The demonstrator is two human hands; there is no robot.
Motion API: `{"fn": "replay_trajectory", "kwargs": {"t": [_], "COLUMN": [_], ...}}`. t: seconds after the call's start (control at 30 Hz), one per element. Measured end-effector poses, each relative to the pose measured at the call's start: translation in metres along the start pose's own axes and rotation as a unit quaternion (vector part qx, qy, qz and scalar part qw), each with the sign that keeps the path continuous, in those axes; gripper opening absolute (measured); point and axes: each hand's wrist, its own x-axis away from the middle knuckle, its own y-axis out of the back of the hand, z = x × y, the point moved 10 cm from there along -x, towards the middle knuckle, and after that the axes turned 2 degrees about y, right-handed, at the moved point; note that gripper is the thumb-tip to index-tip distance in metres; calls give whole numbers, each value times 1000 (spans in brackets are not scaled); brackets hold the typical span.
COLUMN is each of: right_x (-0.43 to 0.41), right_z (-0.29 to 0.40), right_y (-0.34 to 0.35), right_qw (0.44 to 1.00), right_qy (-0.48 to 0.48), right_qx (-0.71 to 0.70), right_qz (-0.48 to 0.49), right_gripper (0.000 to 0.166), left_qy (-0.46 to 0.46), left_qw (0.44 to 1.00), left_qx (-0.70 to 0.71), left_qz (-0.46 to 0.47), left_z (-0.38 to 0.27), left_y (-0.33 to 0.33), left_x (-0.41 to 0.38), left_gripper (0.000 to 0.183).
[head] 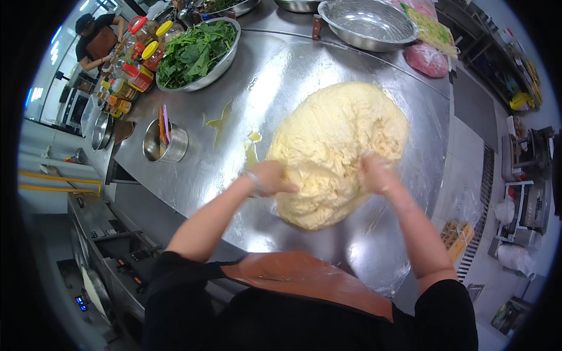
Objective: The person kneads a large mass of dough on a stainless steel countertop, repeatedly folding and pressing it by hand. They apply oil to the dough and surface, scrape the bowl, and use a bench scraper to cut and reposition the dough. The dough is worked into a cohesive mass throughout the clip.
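A large mass of pale yellow dough (338,123) lies on the stainless steel worktable (228,166) before me. Its upper part is fairly smooth; the near part and right side look rough and torn. My left hand (275,177) grips the dough's near left edge, the thumb lying over the top. At the right side my right hand (378,173), blurred, is curled into the dough, its fingertips hidden. Oily yellow smears (252,147) mark the steel to the left of the dough.
To the left stands a metal pot (175,142) holding upright utensils. Beyond it are a bowl of leafy greens (197,57) and several seasoning jars (140,79). A floury steel bowl (369,26) and bagged pink food (426,60) sit at the far right. Another person (99,41) works at far left.
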Motion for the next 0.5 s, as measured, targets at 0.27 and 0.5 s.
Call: {"fn": "replay_trajectory", "kwargs": {"t": [0.27, 0.5], "right_x": [-74, 58], "right_z": [-11, -26], "right_y": [-80, 31], "right_qw": [982, 797], "right_qy": [88, -75], "right_qx": [147, -599], "right_qz": [-81, -5], "right_gripper": [18, 74], "left_qy": [1, -157], "left_qw": [987, 931], "left_qx": [-136, 318], "left_qz": [-84, 89], "left_z": [4, 52], "left_y": [2, 18], "left_x": [-85, 25], "left_gripper": [30, 36]}}
